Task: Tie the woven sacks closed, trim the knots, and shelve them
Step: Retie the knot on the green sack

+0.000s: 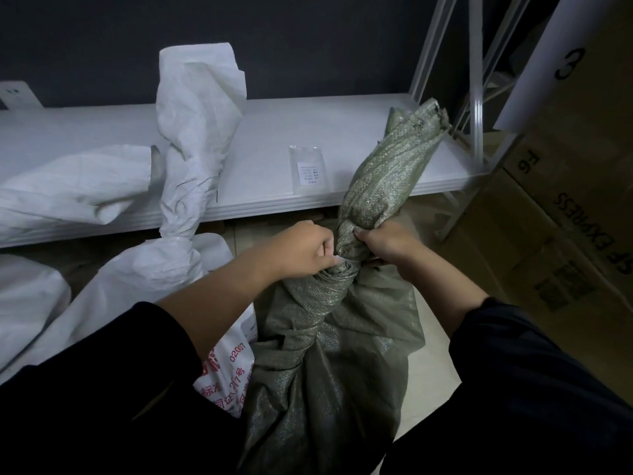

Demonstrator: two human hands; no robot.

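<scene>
Left sleeve (102,382): dark, near-black fabric, loose, pushed up so the forearm is bare.
Right sleeve (534,378): same dark fabric, faint ribbed texture, cuff ending partway along the forearm.
Left hand (301,248): bare, no glove, ring or watch visible.
Right hand (387,243): bare, short nails, nothing worn at the wrist.
Markings: none visible on either sleeve.

Counted: one green sack (329,354), three white sacks (191,138), two hands (301,248), two cardboard boxes (561,214), one plastic packet (307,169).
</scene>
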